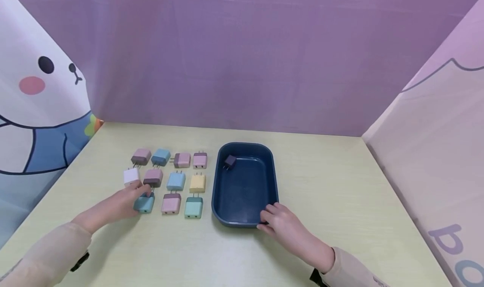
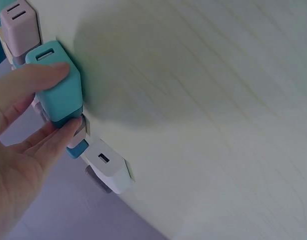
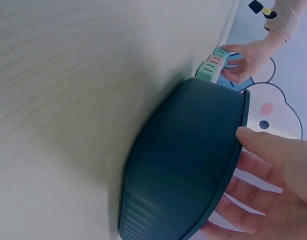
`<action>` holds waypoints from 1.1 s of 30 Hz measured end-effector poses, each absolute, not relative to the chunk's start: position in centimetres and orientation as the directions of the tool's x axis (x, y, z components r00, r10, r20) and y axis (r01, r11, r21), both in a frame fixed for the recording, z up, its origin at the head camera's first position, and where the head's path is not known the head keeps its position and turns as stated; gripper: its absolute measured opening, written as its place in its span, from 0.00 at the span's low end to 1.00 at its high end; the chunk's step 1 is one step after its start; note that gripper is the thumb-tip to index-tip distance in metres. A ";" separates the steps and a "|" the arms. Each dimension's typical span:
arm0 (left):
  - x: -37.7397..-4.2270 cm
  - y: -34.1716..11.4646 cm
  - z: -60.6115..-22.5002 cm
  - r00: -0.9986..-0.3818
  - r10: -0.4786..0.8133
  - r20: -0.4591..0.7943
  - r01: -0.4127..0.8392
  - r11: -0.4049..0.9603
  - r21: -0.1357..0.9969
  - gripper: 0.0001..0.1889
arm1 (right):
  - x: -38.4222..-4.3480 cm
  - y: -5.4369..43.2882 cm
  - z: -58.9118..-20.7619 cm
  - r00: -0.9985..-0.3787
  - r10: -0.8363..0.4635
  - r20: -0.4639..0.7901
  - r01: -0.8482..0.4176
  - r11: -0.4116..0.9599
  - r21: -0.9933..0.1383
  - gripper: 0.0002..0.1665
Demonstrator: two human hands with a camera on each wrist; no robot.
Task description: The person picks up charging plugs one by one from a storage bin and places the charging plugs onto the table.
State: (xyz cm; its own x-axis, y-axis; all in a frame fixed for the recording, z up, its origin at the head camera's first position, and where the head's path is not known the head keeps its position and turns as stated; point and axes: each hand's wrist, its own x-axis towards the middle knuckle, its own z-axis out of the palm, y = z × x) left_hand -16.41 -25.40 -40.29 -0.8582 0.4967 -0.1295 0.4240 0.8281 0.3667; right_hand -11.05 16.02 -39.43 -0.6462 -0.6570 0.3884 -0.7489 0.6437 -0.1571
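Note:
My left hand (image 1: 126, 201) pinches a teal USB wall charger (image 2: 61, 90) between thumb and fingers, at the front left of the rows of chargers. The charger's USB port faces the near side. With thumb and fingers, my right hand (image 1: 281, 228) grips the rim of a dark blue plastic bin (image 1: 242, 219) at its near right corner. A dark purple charger (image 1: 230, 161) lies inside the bin, toward its far left. Beyond the left hand lies a white charger (image 1: 131, 175), and a pink and purple charger (image 1: 153, 177) is right by its fingertips.
Several more chargers lie in rows left of the bin, among them a yellow charger (image 1: 197, 183), a blue charger (image 1: 176, 181) and a mint green charger (image 1: 194, 207). A purple cloth (image 1: 242, 60) hangs behind the pale wooden table (image 1: 321, 173), with printed cloth at both sides.

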 end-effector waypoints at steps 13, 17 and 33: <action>-16.3 -25.5 -40.2 -0.861 0.487 -0.149 0.421 0.845 0.328 0.23 | -11.0 16.0 -39.5 -0.630 -0.658 0.413 -0.759 0.633 -0.149 0.12; -16.4 -25.3 -39.2 -0.857 0.480 -0.187 0.410 0.855 0.318 0.23 | -11.0 16.0 -39.4 -0.635 -0.657 0.405 -0.756 0.637 -0.153 0.12; -19.0 -22.6 -34.7 -0.820 0.533 -0.209 0.474 0.837 0.273 0.11 | -10.9 16.0 -39.2 -0.647 -0.658 0.385 -0.749 0.644 -0.157 0.12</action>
State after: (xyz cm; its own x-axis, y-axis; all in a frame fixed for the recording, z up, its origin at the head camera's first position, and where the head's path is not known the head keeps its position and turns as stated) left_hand -18.99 -22.59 -34.72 -0.8202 0.5327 -0.2086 0.4742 0.8371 0.2729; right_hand -10.89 16.02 -39.19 -0.6470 -0.6583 0.3847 -0.7488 0.6438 -0.1575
